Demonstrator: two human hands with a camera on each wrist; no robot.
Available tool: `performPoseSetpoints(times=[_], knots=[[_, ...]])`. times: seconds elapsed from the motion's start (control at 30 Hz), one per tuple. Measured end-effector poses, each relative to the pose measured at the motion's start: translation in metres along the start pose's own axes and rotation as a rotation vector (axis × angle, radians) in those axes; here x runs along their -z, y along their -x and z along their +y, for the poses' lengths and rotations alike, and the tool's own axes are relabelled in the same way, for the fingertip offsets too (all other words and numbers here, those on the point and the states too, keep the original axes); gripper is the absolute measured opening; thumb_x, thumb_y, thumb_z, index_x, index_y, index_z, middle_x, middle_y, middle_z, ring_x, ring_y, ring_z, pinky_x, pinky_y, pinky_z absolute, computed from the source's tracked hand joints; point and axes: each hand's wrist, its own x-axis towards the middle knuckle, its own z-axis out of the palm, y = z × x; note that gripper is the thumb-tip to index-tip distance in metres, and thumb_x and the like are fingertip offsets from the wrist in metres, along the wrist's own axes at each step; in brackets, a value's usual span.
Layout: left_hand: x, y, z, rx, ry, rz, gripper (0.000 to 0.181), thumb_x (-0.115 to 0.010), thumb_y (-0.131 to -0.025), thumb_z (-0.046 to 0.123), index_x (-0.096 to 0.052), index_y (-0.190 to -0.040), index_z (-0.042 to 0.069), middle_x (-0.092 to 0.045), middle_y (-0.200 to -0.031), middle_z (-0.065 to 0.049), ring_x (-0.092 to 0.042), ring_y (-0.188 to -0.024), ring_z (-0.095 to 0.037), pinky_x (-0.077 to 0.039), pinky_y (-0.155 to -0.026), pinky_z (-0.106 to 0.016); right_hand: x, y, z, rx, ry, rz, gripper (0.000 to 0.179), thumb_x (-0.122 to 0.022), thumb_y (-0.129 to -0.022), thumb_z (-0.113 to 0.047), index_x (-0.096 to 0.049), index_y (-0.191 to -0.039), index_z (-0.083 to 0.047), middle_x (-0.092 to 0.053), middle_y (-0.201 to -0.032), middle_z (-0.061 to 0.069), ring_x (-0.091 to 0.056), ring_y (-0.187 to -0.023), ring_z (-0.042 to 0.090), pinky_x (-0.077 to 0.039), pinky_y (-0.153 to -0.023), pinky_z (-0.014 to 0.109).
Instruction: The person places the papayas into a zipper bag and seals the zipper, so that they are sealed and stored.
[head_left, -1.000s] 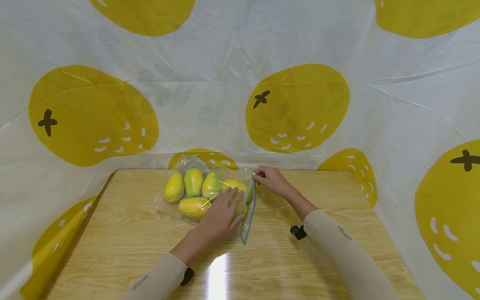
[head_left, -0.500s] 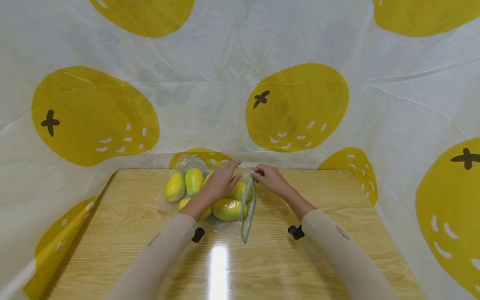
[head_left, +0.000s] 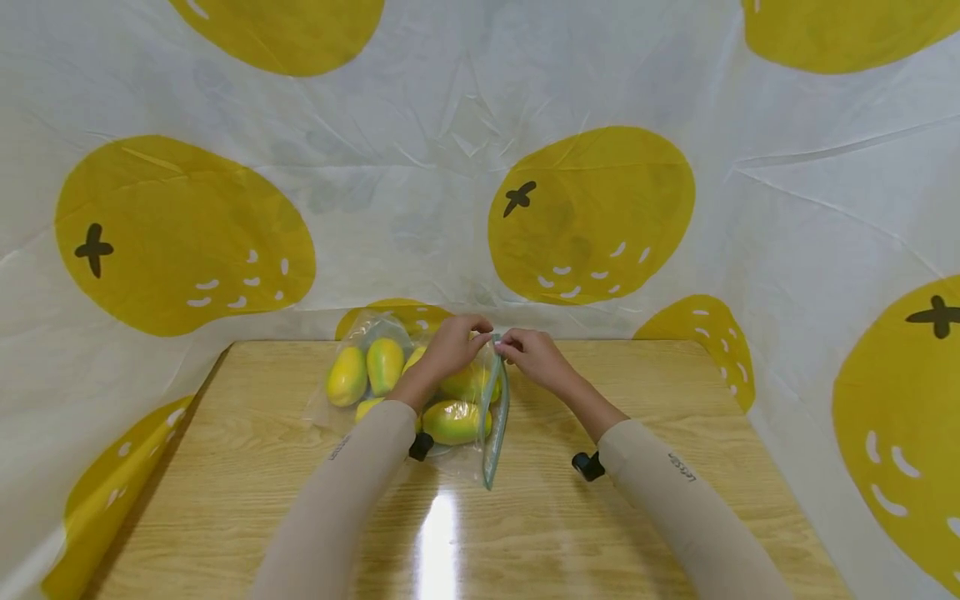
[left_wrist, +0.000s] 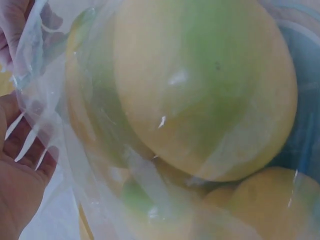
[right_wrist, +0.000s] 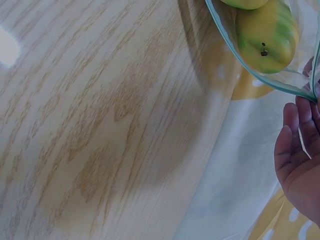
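A clear zip bag (head_left: 450, 458) with a green zip strip (head_left: 491, 454) lies on the table, holding several yellow-green mango-like fruits (head_left: 347, 377). My right hand (head_left: 536, 358) pinches the far corner of the bag's mouth. Just left of it, my left hand (head_left: 450, 346) has thumb and fingertips at the same corner, its forearm crossing above the bag and hiding part of the fruits. In the left wrist view, fingers of the left hand (left_wrist: 22, 180) show through the film at the bag's edge. The bag's mouth gapes in the right wrist view, with a fruit (right_wrist: 265, 37) inside.
The wooden table (head_left: 637, 517) ends just beyond the bag, where a white curtain (head_left: 405, 225) with printed yellow fruits hangs. It also encloses both sides. A bright reflection lies on the table near the front.
My left hand has moved from lying on the bag's fruits up and right to the far corner of the mouth, beside the right hand. The right hand has shifted slightly left.
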Motion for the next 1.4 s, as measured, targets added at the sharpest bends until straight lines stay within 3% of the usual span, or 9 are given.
performPoseSetpoints(times=[0.17,0.37,0.63,1.07,1.3,1.4], knots=[[-0.005,-0.001,-0.003,-0.008,0.046,0.039,0.011,-0.067,-0.101,0.014,-0.074,-0.101,0.006,-0.076,-0.1,-0.008,-0.069,-0.093,-0.023,-0.057,-0.084,-0.038,-0.002,0.0,-0.005,-0.001,0.002,-0.002,0.021,-0.06,-0.106,-0.027,-0.071,-0.1,-0.01,-0.073,-0.09,0.008,-0.068,-0.082,0.027,-0.052,-0.066,0.03],[-0.007,-0.001,-0.001,-0.008,0.029,0.06,0.01,-0.065,-0.101,0.011,-0.07,-0.096,0.004,-0.071,-0.092,-0.008,-0.06,-0.078,-0.019,-0.052,-0.072,-0.031,-0.002,0.001,-0.009,0.025,0.004,-0.009,0.02,-0.06,-0.106,-0.024,-0.068,-0.097,-0.009,-0.073,-0.088,0.016,-0.059,-0.069,0.017,-0.048,-0.062,0.03],[-0.009,0.0,0.005,-0.029,0.002,0.052,0.01,-0.06,-0.104,0.011,-0.064,-0.1,0.003,-0.065,-0.097,-0.012,-0.057,-0.085,-0.023,-0.052,-0.081,-0.037,0.002,0.008,-0.012,0.036,0.015,-0.015,0.017,-0.061,-0.105,-0.022,-0.065,-0.095,-0.01,-0.071,-0.087,0.018,-0.054,-0.066,0.014,-0.046,-0.061,0.028],[-0.01,0.002,0.004,-0.032,-0.012,0.064,0.01,-0.056,-0.106,0.01,-0.06,-0.101,0.003,-0.061,-0.097,-0.011,-0.055,-0.089,-0.023,-0.05,-0.085,-0.038,-0.006,0.024,-0.009,0.021,-0.035,-0.085,0.017,-0.061,-0.105,-0.018,-0.066,-0.092,-0.008,-0.074,-0.086,0.019,-0.064,-0.069,0.012,-0.049,-0.06,0.026],[-0.007,0.001,0.003,-0.048,-0.005,0.09,0.01,-0.053,-0.107,0.009,-0.059,-0.103,0.002,-0.062,-0.101,-0.013,-0.059,-0.095,-0.027,-0.052,-0.089,-0.042,-0.011,0.036,-0.007,0.046,-0.045,-0.087,0.016,-0.062,-0.104,-0.017,-0.065,-0.092,-0.008,-0.072,-0.081,0.015,-0.07,-0.076,0.035,-0.048,-0.059,0.022],[-0.005,0.0,0.005,-0.042,-0.004,0.083,0.011,-0.052,-0.107,0.01,-0.058,-0.103,0.002,-0.061,-0.102,-0.013,-0.057,-0.094,-0.026,-0.052,-0.088,-0.041,-0.014,0.04,-0.008,0.051,-0.043,-0.088,0.015,-0.063,-0.104,-0.017,-0.065,-0.091,-0.009,-0.071,-0.08,0.014,-0.068,-0.074,0.032,-0.049,-0.059,0.023]])
